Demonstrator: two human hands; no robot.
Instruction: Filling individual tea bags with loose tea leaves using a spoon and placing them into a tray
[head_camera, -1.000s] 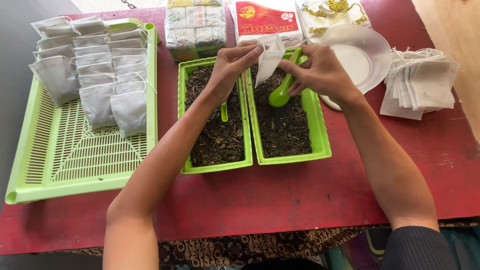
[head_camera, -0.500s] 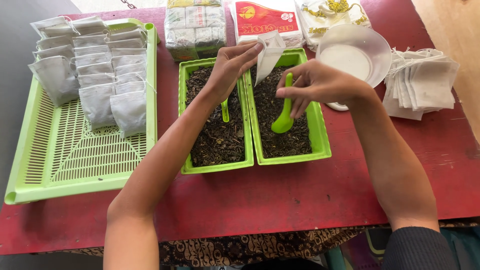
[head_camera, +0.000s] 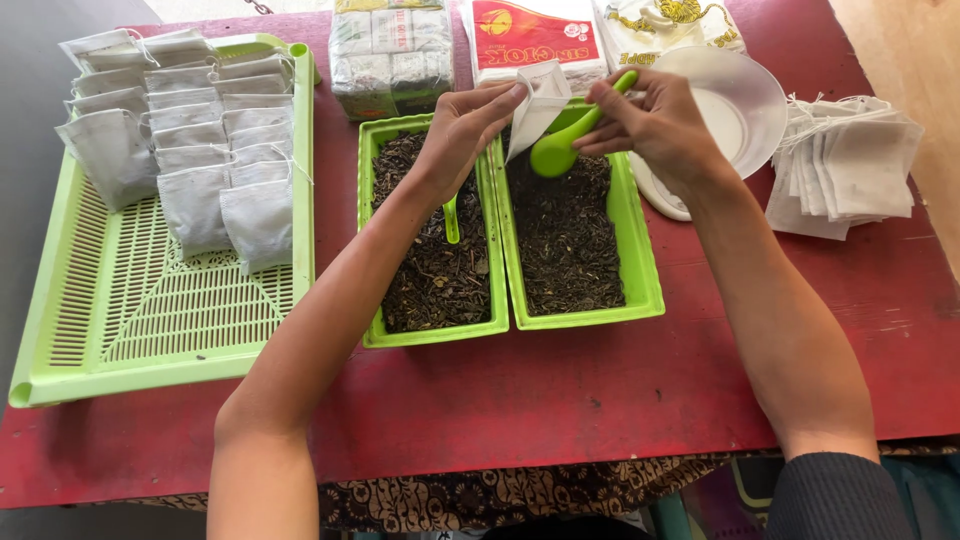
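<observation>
A small tea-packing workbench: red table (head_camera: 600, 400), trays of loose tea (head_camera: 570, 240), stacked empty filter bags (head_camera: 860, 165).

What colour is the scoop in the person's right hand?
Bright green, the scoop in the right hand, seen best from the head camera.

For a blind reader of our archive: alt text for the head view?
A left hand holds a small white bag open while the right hand tips a green scoop toward it, above two green trays of dark loose tea.
</observation>
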